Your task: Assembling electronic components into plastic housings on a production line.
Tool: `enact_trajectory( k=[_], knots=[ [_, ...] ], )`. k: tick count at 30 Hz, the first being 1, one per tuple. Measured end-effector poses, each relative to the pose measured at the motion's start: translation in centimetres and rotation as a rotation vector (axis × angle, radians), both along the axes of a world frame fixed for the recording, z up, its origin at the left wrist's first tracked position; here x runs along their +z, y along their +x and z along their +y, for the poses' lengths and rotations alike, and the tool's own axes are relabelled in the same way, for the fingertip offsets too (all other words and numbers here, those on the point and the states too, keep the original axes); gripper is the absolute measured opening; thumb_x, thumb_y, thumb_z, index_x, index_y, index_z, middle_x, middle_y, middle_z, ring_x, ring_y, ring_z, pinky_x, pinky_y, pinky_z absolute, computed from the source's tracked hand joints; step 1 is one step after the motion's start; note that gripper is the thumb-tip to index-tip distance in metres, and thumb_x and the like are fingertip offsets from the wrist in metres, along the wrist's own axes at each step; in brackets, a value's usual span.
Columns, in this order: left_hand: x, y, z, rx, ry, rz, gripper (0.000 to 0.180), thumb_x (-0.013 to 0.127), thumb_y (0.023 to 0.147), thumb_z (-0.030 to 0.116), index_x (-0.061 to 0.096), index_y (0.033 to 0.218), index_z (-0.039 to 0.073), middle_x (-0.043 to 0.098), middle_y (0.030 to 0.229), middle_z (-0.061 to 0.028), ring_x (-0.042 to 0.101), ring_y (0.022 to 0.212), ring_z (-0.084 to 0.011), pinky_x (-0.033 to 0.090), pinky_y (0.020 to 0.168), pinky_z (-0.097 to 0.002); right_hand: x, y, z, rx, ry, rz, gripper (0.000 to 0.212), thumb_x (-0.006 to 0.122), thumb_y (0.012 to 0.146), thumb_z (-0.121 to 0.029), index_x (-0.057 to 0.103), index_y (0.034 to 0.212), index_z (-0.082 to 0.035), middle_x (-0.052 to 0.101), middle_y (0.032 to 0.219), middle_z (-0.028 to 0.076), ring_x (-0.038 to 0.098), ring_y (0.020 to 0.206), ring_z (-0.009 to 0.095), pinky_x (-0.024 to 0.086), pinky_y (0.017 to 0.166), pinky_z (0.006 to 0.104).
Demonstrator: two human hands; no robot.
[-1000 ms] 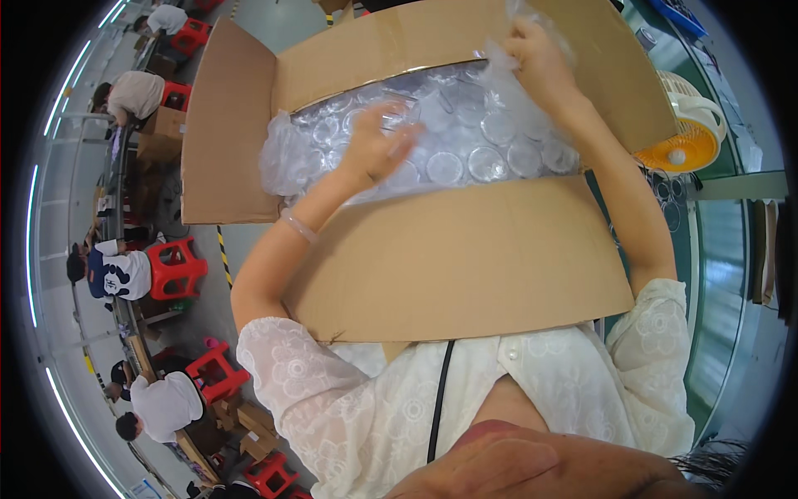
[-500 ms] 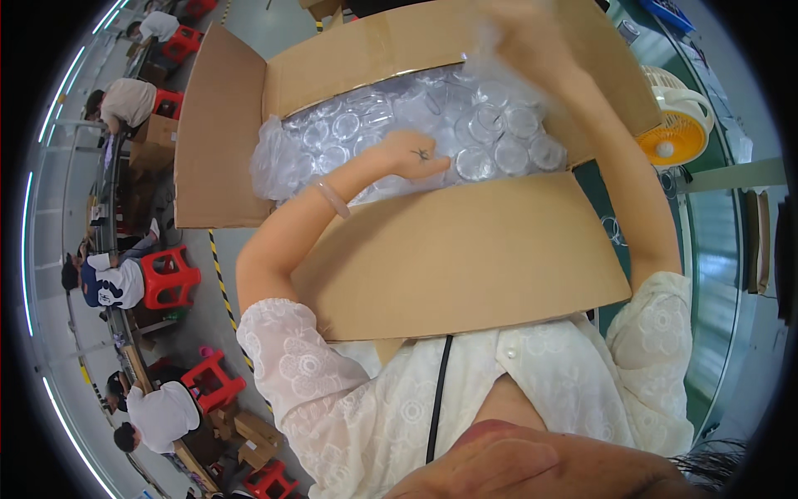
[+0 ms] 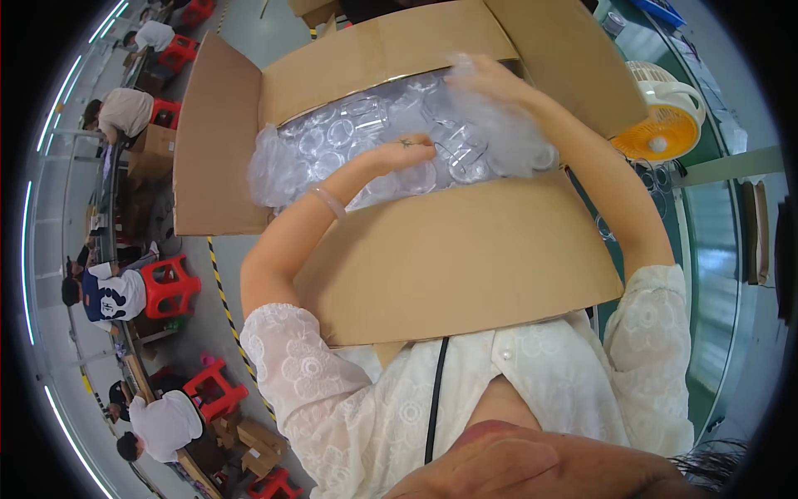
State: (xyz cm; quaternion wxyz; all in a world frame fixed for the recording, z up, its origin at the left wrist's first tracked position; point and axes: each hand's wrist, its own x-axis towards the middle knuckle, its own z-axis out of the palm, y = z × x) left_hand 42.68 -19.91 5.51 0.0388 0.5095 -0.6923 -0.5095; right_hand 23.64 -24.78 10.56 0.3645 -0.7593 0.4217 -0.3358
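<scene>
In front of me stands a brown cardboard box (image 3: 465,258) with its flaps folded outward. Clear, round, cup-like pieces (image 3: 341,131) fill it, with crumpled clear plastic film (image 3: 268,170) along the left side. My right hand (image 3: 490,81) is closed on a sheet of clear plastic film (image 3: 503,129), which hangs blurred over the right part of the box. My left hand (image 3: 406,153) is over the middle of the pieces, its fingers curled toward a clear piece (image 3: 464,158). Its fingertips are hidden, so what they grip cannot be made out.
To the right are a yellow-and-white fan (image 3: 661,133) and a green work surface (image 3: 611,259) with thin clear rings (image 3: 655,176). A blue tray (image 3: 659,12) lies at the far right. Along the left, people sit on red stools (image 3: 170,287) at a long bench.
My right hand has come down and left from above the box's far edge, drawing the film over the right-hand pieces. My left hand has shifted only slightly, and a clear piece beside it now lies tilted.
</scene>
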Motion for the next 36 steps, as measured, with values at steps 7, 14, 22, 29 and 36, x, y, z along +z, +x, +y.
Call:
enact_trajectory(
  k=[7,14,22,29,36],
  knots=[
    [4.0,-0.2,-1.0,-0.082,0.006,-0.152,0.03,0.05,0.076,0.03,0.055,0.082,0.001,0.054,0.074,-0.0092,0.048,0.069,-0.0164,0.039,0.063,-0.0292,-3.0,-2.0,1.3,0.192,-0.242,0.706,0.021,0.058,0.065,-0.009,0.058,0.085,-0.003,0.055,0.092,0.016,0.055,0.084,0.03,0.044,0.069,0.038],
    [5.3,1.8,-0.1,0.063,-0.659,-0.162,0.041,0.057,0.076,0.034,0.047,0.058,-0.001,0.046,0.049,-0.0153,0.04,0.045,-0.0282,0.036,0.046,-0.0332,-2.6,0.0,3.8,0.281,-0.375,0.778,0.018,0.053,0.071,-0.009,0.058,0.088,-0.007,0.051,0.097,0.01,0.055,0.085,0.028,0.046,0.068,0.0392],
    [5.3,1.3,1.7,-0.101,-0.894,-0.147,0.029,0.052,0.08,0.027,0.044,0.07,0.0,0.05,0.06,-0.0186,0.047,0.055,-0.0364,0.04,0.051,-0.0381,-1.3,1.5,3.4,0.654,-0.574,1.504,0.014,0.053,0.074,-0.015,0.064,0.081,-0.015,0.061,0.084,0.004,0.059,0.082,0.022,0.046,0.062,0.035],
    [4.8,1.1,0.8,0.258,-0.842,0.214,0.014,0.06,0.071,0.009,0.049,0.076,0.003,0.044,0.056,-0.0083,0.042,0.047,-0.0207,0.036,0.046,-0.0291,1.6,1.1,2.5,0.536,-0.59,1.407,0.008,0.06,0.062,-0.01,0.063,0.07,-0.007,0.06,0.08,0.008,0.058,0.074,0.024,0.046,0.058,0.0315],
    [9.5,2.3,-1.2,-0.405,-1.516,-0.399,0.018,0.051,0.067,0.009,0.059,0.083,0.009,0.059,0.074,-0.0068,0.051,0.075,-0.0207,0.042,0.074,-0.0357,4.4,-0.7,0.9,0.375,-0.785,0.751,0.015,0.065,0.058,-0.012,0.055,0.062,-0.002,0.053,0.091,0.008,0.055,0.075,0.025,0.046,0.059,0.0333]
  ],
)
